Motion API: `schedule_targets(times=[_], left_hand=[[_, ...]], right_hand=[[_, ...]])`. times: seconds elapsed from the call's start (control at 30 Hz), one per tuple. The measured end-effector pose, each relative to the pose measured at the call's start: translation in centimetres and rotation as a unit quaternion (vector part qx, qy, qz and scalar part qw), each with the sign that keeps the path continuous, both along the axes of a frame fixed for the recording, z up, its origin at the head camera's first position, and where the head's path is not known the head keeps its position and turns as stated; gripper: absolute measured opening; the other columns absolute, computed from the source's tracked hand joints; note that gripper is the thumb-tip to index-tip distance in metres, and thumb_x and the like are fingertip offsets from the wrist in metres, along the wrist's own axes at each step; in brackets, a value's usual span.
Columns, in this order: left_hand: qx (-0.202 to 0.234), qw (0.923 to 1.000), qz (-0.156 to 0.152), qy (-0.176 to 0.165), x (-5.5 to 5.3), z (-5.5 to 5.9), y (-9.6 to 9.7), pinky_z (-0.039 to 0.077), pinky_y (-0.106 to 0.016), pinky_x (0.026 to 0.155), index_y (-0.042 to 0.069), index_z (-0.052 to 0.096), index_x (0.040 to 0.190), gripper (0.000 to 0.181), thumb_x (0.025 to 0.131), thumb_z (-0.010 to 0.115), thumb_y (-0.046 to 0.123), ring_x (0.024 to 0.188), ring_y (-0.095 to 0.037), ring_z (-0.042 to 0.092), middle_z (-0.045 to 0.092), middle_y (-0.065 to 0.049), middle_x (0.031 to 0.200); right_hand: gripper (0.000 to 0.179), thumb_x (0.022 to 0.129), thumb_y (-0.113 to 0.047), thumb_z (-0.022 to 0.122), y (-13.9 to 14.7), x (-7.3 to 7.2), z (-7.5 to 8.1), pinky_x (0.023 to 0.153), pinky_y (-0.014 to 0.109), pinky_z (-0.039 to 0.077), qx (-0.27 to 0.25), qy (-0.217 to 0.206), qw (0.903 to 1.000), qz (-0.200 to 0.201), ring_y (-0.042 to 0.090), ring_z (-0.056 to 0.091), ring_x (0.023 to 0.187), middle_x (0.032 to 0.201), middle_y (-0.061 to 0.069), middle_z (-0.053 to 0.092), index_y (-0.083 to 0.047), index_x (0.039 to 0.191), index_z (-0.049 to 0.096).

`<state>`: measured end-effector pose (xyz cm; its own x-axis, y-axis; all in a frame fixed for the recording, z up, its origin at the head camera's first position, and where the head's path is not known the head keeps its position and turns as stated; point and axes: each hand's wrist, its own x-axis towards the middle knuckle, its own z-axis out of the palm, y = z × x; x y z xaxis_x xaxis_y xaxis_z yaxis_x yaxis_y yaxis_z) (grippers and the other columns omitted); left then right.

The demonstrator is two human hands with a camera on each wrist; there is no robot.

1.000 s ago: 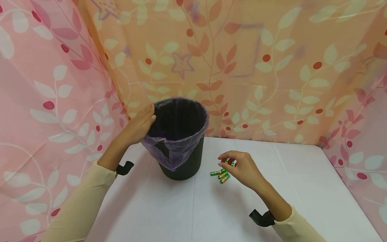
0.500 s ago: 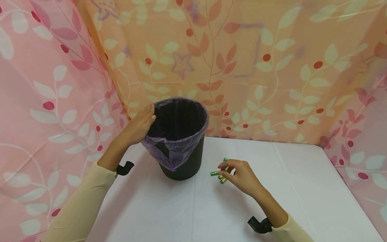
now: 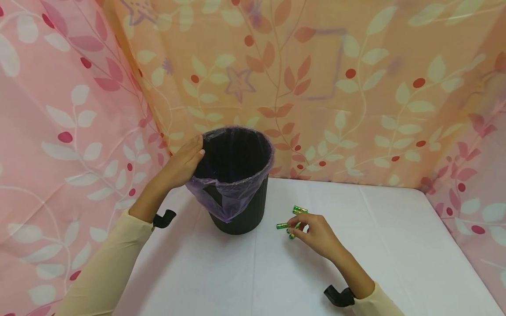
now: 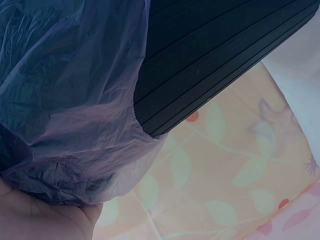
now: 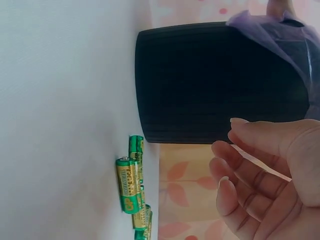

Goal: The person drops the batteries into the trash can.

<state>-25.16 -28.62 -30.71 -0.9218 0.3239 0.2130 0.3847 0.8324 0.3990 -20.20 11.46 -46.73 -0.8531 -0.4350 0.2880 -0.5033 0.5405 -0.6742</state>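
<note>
A black ribbed bin [image 3: 247,219] stands on the white table, lined with a thin purple plastic bag [image 3: 235,199] folded over its rim. My left hand [image 3: 183,164] rests against the bag at the rim's left side, its fingers extended. To the right of the bin lie several green and gold batteries [image 3: 299,210]. Just over them hovers my right hand [image 3: 316,235], partly covering them in the head view. In the right wrist view, the thumb and fingers are loosely bent and apart, with nothing between them; the nearest battery [image 5: 128,185] lies away from the fingertips.
The white tabletop [image 3: 356,210] spreads to the right of and in front of the bin. A flowered orange curtain [image 3: 284,57] hangs behind it, and a pink one [image 3: 79,131] at the left. Black wrist mounts [image 3: 339,296] sit on both forearms.
My right hand has come down and slightly toward me over the batteries, uncovering those at the back. The left hand and the bin stay in place.
</note>
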Motion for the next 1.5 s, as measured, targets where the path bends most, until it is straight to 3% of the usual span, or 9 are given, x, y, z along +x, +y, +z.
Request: schedule_targets(times=[0.3, 0.73, 1.5], left_hand=[[0.002, 1.0, 0.0, 0.002, -0.1, -0.1, 0.0, 0.002, -0.046, 0.126, -0.008, 0.015, 0.157, 0.059, 0.111, 0.028, 0.027, 0.155, -0.035, 0.005, 0.009, -0.023, 0.167], [0.003, 1.0, -0.001, 0.005, 0.0, 0.0, 0.2, 0.004, -0.048, 0.126, -0.009, 0.017, 0.156, 0.058, 0.111, 0.029, 0.025, 0.155, -0.036, 0.006, 0.011, -0.025, 0.166], [0.005, 1.0, 0.004, 0.004, 0.2, 0.1, 0.1, 0.003, -0.047, 0.126, -0.008, 0.015, 0.157, 0.059, 0.111, 0.028, 0.026, 0.155, -0.036, 0.005, 0.009, -0.023, 0.167]], right_hand=[[0.017, 0.084, -0.008, 0.082, 0.6, -0.5, -1.1, 0.06, 0.024, 0.047, 0.032, -0.009, 0.9995, 0.002, 0.007, 0.06, 0.076, 0.094, -0.004, 0.075, -0.011, 0.1, 0.079], [0.018, 0.081, -0.006, 0.084, 1.7, -1.8, -3.2, 0.061, 0.023, 0.047, 0.098, -0.006, 0.9952, -0.01, 0.004, 0.056, 0.071, 0.092, -0.004, 0.074, -0.013, 0.097, 0.079], [0.02, 0.079, -0.006, 0.085, 1.3, -2.2, -4.2, 0.062, 0.024, 0.047, 0.167, 0.018, 0.9857, -0.015, 0.006, 0.055, 0.073, 0.096, -0.004, 0.069, -0.014, 0.097, 0.079]])
